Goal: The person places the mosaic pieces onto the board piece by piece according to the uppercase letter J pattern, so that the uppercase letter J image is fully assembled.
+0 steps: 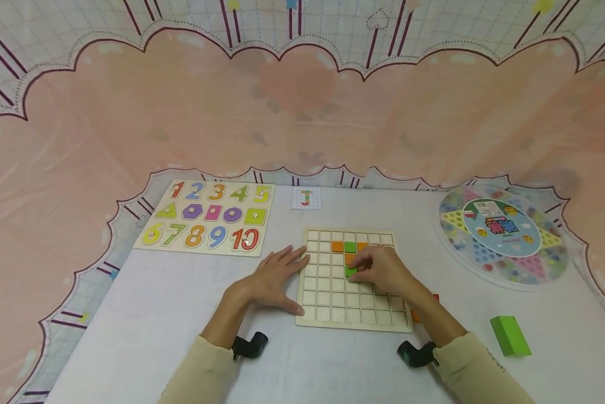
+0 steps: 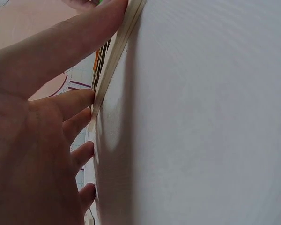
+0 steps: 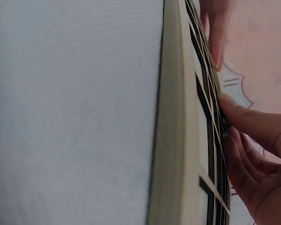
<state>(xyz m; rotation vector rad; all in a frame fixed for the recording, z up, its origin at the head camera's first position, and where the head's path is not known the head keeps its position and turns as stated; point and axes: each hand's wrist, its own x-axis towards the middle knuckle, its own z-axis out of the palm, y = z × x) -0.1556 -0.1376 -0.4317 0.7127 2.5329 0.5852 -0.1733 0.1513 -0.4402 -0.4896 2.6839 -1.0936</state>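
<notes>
Left hand (image 1: 272, 278) lies flat, steadying the grid board (image 1: 333, 292); right hand (image 1: 380, 269) pinches a green block (image 1: 350, 271), seemingly light, rigid, best gripped by its sides.

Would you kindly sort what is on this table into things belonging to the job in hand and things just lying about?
In use:
- grid board, steadied by the left hand
- green block under the right hand
- orange and green blocks already in the grid
- pattern card, probably

Lying about:
- number puzzle
- round marble game
- loose green block
</notes>
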